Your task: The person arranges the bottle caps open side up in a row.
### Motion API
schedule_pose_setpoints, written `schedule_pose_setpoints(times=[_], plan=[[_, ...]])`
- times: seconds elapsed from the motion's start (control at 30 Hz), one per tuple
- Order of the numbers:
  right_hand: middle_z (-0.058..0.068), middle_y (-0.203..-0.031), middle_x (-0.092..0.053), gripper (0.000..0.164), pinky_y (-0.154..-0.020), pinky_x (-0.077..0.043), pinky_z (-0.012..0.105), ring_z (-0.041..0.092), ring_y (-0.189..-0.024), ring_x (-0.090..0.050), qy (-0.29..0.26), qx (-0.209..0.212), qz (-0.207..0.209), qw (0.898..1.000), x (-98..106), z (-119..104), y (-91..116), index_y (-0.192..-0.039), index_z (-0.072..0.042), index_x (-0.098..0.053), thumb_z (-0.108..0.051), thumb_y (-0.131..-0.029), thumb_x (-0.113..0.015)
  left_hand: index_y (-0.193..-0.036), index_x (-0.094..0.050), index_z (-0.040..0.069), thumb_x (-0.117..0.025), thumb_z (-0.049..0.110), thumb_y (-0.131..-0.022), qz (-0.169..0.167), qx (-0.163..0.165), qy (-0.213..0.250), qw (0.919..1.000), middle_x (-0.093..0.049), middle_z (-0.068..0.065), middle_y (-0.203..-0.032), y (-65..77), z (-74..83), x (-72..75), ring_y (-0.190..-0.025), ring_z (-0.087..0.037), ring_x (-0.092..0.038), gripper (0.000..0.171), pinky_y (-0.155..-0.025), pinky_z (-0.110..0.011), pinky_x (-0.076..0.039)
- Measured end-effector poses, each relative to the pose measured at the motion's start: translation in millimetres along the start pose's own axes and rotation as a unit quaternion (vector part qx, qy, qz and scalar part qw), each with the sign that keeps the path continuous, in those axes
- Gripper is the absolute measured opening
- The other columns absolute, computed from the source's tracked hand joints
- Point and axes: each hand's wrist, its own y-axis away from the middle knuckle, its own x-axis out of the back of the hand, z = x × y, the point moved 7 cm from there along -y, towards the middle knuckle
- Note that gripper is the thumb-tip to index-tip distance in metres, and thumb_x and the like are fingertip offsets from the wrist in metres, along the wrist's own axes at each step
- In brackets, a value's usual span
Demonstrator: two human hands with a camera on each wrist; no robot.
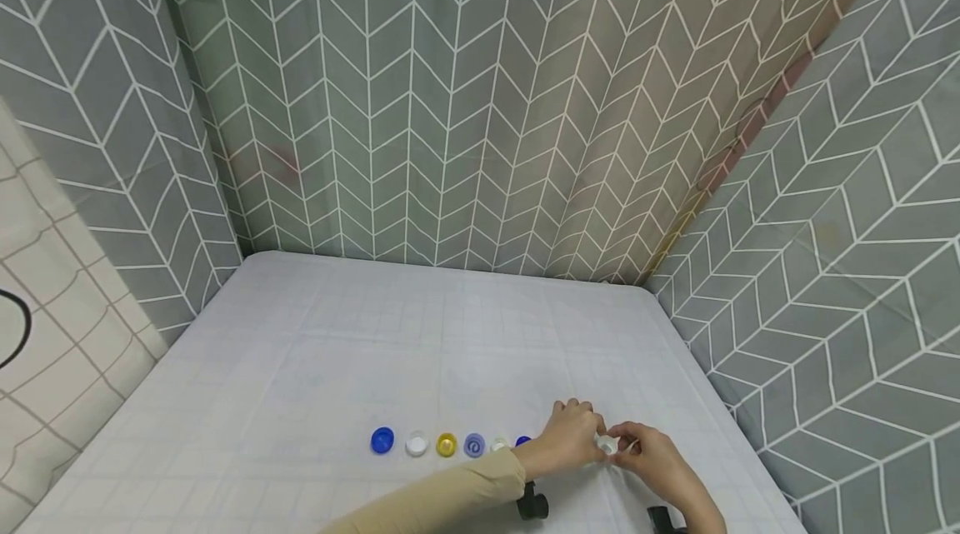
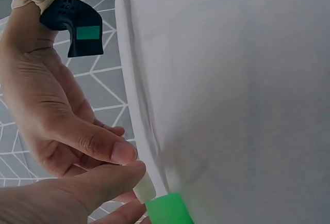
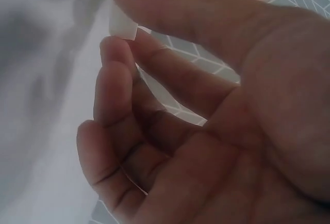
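My left hand (image 1: pixel 572 436) and right hand (image 1: pixel 660 461) meet over the right side of the table. Between their fingertips is a small white cap (image 1: pixel 607 444). In the right wrist view, the right thumb and a fingertip pinch this cap (image 3: pixel 122 24). The left thumb and fingers close on it from the other side in the left wrist view, where a bright green piece (image 2: pixel 169 208) adjoins it. I cannot tell whether green and white are joined.
Left of the hands runs a row of bottle caps: blue (image 1: pixel 382 440), white (image 1: pixel 416 443), yellow (image 1: pixel 446 444), light purple (image 1: pixel 474 445), pale (image 1: pixel 499 443) and dark blue (image 1: pixel 522 440), the last partly behind the left forearm. A white cloth (image 1: pixel 337 351) covers the table; patterned curtains (image 1: pixel 450 101) surround it.
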Motion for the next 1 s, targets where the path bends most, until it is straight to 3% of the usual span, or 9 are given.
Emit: schedule_pose_setpoints(times=[0.2,0.67,0.87,1.0], plan=[[0.001,-0.078,-0.060,0.032,-0.056,-0.044,0.021,0.010,-0.065,-0.052,-0.020,0.021,-0.020,0.999,-6.7,2.0,-1.2,-0.106,0.000,-0.067,-0.005,-0.075,-0.075,-0.096,-0.074,0.025,-0.081,0.039,-0.075,-0.005,-0.001,-0.001,1.0000,-0.066,0.012,-0.086,-0.8,-0.7,-3.2,-0.073,-0.004,-0.050,0.027,-0.069,-0.025,-0.034],[0.000,-0.077,-0.058,0.036,-0.055,-0.042,0.021,0.010,-0.064,-0.048,-0.021,0.007,-0.021,1.000,-14.4,8.2,-7.3,-0.108,0.001,-0.066,-0.004,-0.075,-0.077,-0.095,-0.074,0.026,-0.081,0.034,-0.074,-0.007,-0.002,-0.013,0.9999,-0.063,0.011,-0.082,-1.9,-2.2,-3.9,-0.070,-0.004,-0.048,0.024,-0.066,-0.023,-0.033],[0.002,-0.082,-0.060,0.044,-0.058,-0.044,0.022,0.012,-0.068,-0.055,-0.042,0.016,-0.044,0.998,-14.0,8.0,-6.1,-0.115,0.003,-0.063,-0.008,-0.075,-0.077,-0.103,-0.072,0.024,-0.083,0.035,-0.071,-0.024,0.000,0.005,0.9997,-0.064,0.010,-0.086,-1.1,-1.9,-3.8,-0.073,-0.004,-0.049,0.036,-0.068,-0.023,-0.034],[0.004,-0.089,-0.063,0.058,-0.062,-0.048,0.028,0.014,-0.076,-0.060,-0.042,0.008,-0.054,0.998,-12.2,7.9,-3.4,-0.124,0.003,-0.056,-0.013,-0.073,-0.078,-0.112,-0.069,0.023,-0.084,0.043,-0.070,-0.036,-0.008,-0.006,0.9993,-0.065,0.010,-0.095,2.0,1.0,-1.0,-0.078,-0.005,-0.052,0.048,-0.070,-0.022,-0.038]])
